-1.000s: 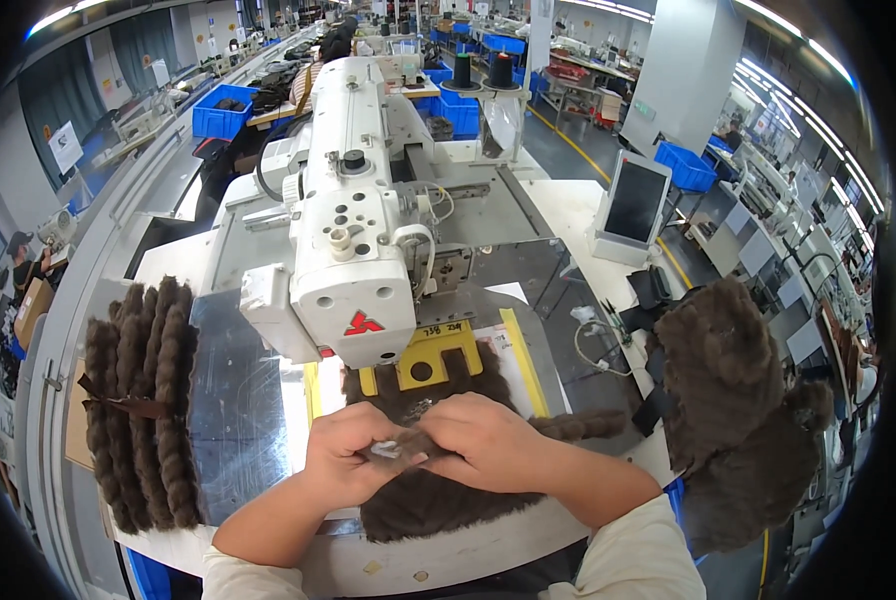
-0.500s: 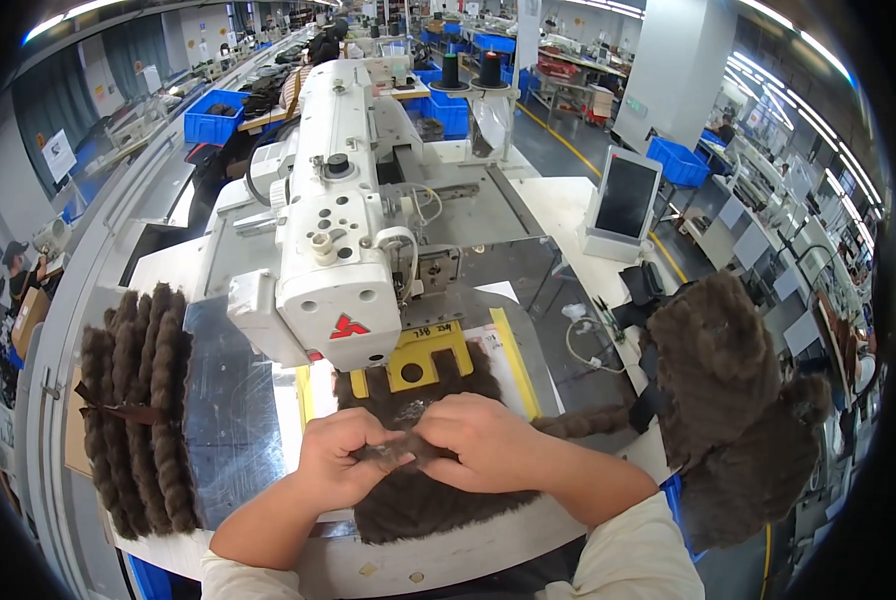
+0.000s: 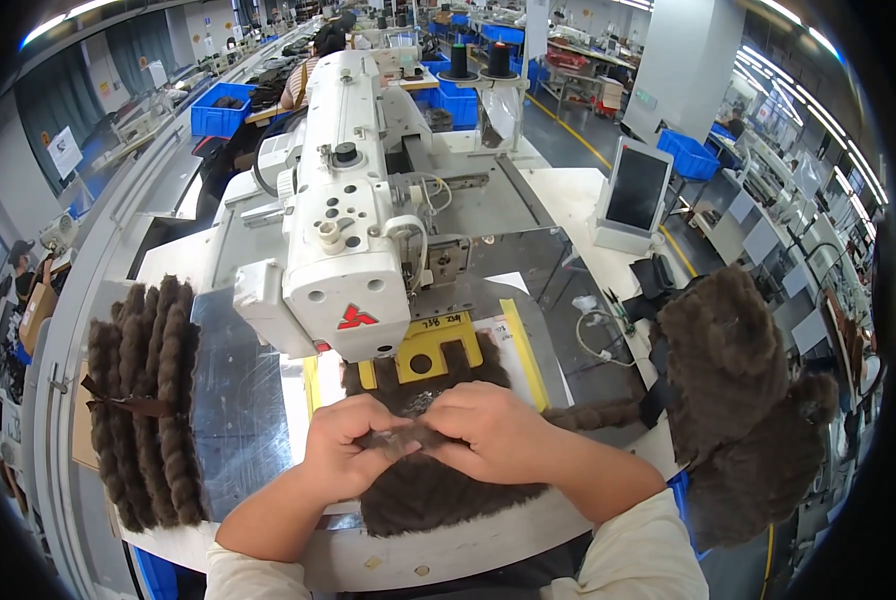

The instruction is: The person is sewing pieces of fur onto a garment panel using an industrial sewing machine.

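- Barely shifted since a second ago, over the same patch of fur panel (image 3: 438,505); left hand (image 3: 346,445) and right hand (image 3: 488,432) close together as before, now hiding more of the pale glint visible at the left fingertips then.
- Pinching on the left with curled fingers brought down onto the thumb, around a thin greyish-brown piece (image 3: 393,437).
- Pinching the same piece on the right, fingers folded over it and thumb below; cannot tell whether part of the panel or separate.
- Stretched sideways from one set of fingertips to the other, as far as visible, in the case of the piece.
- Spread beneath the grip and nearer the body, in the case of the panel; running lengthwise away from the body, up under a yellow template (image 3: 433,345) just beyond the grip.
- Lying to the right of the grip, pointing sideways: fur strip (image 3: 598,413).
- Stacked well left of the grip, lengthwise to the body: bound fur strips (image 3: 146,450).
- Marked in dark handwriting along the far edge: the template.
- Marked with a red three-part emblem, beyond the grip: white sewing machine (image 3: 353,275).
- Printed too small to read: white sheet (image 3: 505,352), beyond the right hand.
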Demonstrator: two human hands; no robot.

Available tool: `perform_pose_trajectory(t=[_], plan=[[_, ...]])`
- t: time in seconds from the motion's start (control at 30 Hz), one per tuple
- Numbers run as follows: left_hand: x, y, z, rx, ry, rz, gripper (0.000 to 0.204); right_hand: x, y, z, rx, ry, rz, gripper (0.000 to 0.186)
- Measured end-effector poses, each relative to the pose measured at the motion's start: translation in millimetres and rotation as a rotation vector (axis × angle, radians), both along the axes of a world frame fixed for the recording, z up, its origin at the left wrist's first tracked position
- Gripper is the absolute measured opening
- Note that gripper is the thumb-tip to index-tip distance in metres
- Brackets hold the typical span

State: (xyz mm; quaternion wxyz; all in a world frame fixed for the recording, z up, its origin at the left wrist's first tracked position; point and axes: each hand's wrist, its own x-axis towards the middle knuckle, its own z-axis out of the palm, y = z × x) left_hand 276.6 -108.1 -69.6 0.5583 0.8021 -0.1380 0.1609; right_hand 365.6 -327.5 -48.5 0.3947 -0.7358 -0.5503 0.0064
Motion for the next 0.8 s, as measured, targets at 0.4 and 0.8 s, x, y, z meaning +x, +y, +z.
perform_pose_trajectory(t=[0.4,0.8], plan=[[-1.8,-23.5,-28.6,-0.288,0.06,-0.018,0.043,-6.6,0.2,-5.1,0.021,-0.062,-0.075,0.019],[11.7,-20.0,-30.0,-0.436,0.133,0.138,0.011,-43.7,-70.0,72.8,0.739,0.208,0.738,0.03]])
